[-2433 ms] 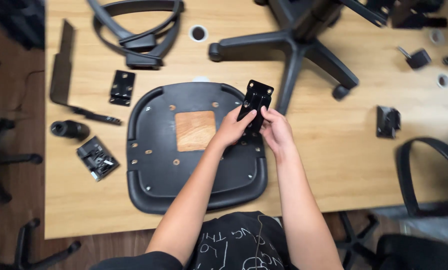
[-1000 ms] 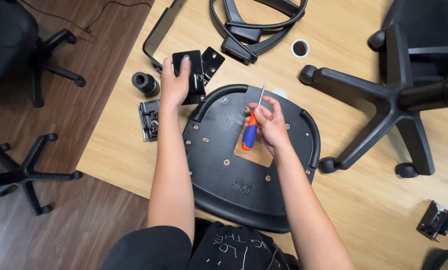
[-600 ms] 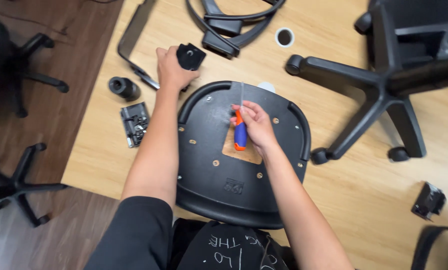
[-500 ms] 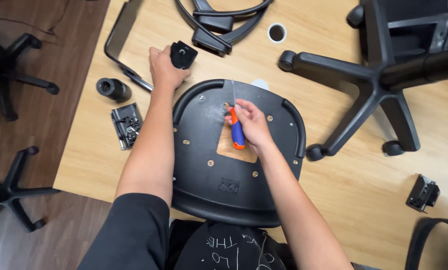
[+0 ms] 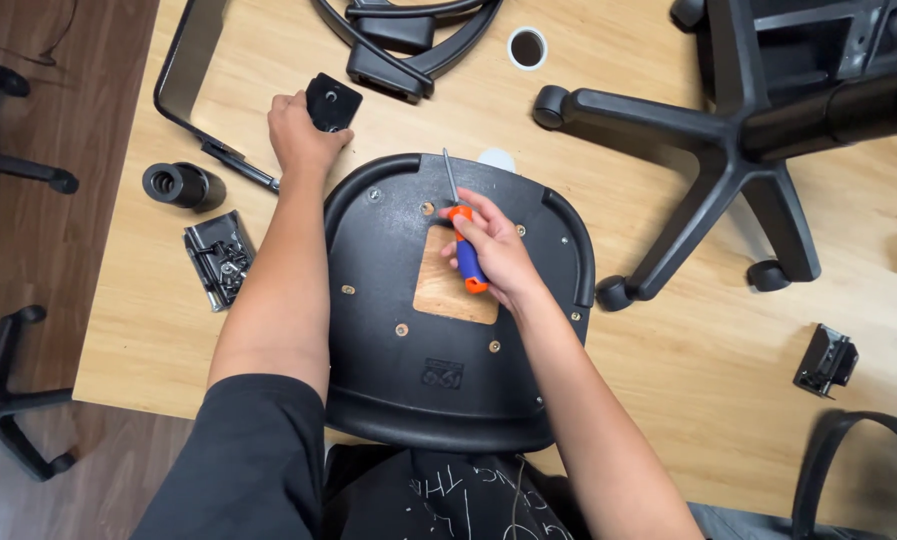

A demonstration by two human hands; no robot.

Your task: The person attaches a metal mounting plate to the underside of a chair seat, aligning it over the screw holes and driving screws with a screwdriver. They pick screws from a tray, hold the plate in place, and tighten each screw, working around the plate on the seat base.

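**Screwdriver over seat pan, bracket at far edge**

Black seat pan [image 5: 448,360] lies underside-up on the wooden table [image 5: 708,370], nearest the person. Right hand [image 5: 498,250] is clenched round the screwdriver [image 5: 461,240] by its orange-blue handle; long axis runs near-to-far, tip pointing away. Looks light, stiff, grippy. Left hand [image 5: 298,135] grasps a small black bracket [image 5: 332,102], probably rigid metal, beyond the pan's rim.

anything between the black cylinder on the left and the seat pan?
Head view: the left forearm crosses that stretch, with the small metal bracket plate on bare wood between the black cylinder and black seat pan.
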